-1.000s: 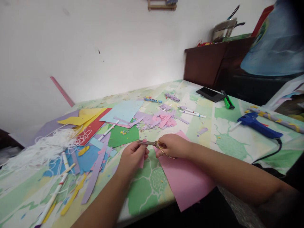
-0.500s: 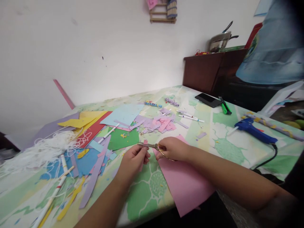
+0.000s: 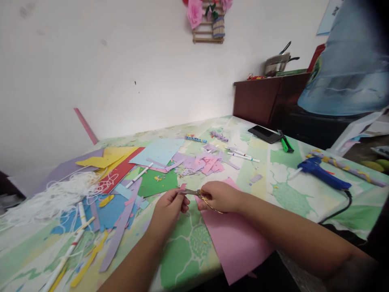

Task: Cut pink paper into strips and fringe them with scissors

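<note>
My right hand (image 3: 217, 196) is closed around the gold handles of a small pair of scissors (image 3: 192, 192), whose blades point left. Pinched in my left hand (image 3: 172, 205) is a small pink paper strip (image 3: 183, 186), and the blades lie against it at the fingertips. Whether the blades are apart is too small to tell. Under my right hand and forearm, a pink paper sheet (image 3: 234, 243) hangs partly over the table's front edge. Pink and lilac paper scraps (image 3: 209, 164) lie beyond my hands. A green sheet (image 3: 156, 182) is just past my left hand.
White string (image 3: 69, 188) tangles over coloured paper and markers at the left. At the right are a blue glue gun (image 3: 325, 172) with a cord, a green cutter (image 3: 286, 144) and a black phone (image 3: 265, 134). A large water bottle (image 3: 340, 73) stands behind.
The camera view has tilted up slightly, so more of the wall decoration shows. My hands stay together at the strip; the scissor blades have shifted a little against it.
</note>
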The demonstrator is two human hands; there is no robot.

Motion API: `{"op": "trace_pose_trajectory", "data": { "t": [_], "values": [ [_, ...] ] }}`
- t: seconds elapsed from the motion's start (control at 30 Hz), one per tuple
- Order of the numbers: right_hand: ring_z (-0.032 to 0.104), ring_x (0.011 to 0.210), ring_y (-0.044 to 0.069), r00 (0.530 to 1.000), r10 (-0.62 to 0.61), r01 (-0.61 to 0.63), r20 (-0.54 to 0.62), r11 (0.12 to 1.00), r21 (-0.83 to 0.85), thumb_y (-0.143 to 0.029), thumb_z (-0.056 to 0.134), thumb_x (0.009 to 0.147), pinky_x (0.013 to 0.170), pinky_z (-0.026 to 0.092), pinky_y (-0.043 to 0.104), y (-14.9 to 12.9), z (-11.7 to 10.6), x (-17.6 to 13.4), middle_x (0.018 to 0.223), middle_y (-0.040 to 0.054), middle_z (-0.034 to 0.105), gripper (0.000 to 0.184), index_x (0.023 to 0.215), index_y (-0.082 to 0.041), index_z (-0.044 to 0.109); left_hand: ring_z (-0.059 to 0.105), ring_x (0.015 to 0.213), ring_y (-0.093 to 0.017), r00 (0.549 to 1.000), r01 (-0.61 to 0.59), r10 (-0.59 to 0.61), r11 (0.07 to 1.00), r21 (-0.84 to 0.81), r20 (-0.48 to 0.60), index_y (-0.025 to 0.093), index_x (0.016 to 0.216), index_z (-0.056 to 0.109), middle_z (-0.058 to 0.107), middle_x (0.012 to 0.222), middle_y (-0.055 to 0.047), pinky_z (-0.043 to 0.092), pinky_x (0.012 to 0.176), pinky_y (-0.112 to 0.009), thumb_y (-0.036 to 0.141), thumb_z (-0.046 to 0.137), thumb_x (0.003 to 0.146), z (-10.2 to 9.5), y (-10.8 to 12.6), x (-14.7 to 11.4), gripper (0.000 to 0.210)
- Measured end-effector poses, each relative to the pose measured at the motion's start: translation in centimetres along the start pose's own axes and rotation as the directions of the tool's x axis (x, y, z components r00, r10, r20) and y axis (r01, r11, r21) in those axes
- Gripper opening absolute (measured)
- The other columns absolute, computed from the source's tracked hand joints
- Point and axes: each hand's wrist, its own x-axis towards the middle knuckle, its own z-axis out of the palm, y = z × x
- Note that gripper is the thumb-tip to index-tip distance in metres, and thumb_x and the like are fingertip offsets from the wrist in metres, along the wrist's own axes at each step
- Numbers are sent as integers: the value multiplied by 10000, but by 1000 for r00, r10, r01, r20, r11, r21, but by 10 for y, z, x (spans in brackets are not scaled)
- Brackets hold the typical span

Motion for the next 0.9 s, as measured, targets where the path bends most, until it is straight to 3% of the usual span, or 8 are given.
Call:
{"op": "trace_pose_trajectory", "data": {
  "t": [0.43, 0.73, 0.9],
  "values": [
    [305, 457, 66, 999, -53, 53, -7, 998, -20, -608, 374, 641, 428, 184, 201, -2, 1, 0, 517, -28, 429, 462, 591, -159, 474, 400, 369, -55, 1000, -3, 3, 997, 73, -4, 154, 591, 530, 509, 448, 34, 280, 362, -173, 342, 468, 667, 1, 11, -8, 212],
    [328, 458, 70, 1000, 0, -2, -21, 998, -57, -596, 393, 640, 430, 183, 205, -3, 1, -1, 515, -22, 453, 449, 596, -162, 500, 418, 388, -51, 999, 32, -31, 998, 52, -11, 150, 667, 529, 515, 481, 34, 283, 364, -165, 339, 452, 684, 2, 6, -6, 205],
    [331, 450, 72, 1000, 8, -10, -23, 998, -66, -607, 372, 643, 425, 180, 204, -3, 0, -1, 493, -23, 448, 464, 581, -165, 498, 460, 414, -66, 998, 37, -38, 999, 17, 41, 149, 676, 513, 528, 508, 24, 292, 367, -171, 334, 441, 690, 2, 7, -6, 199]
  ]
}}
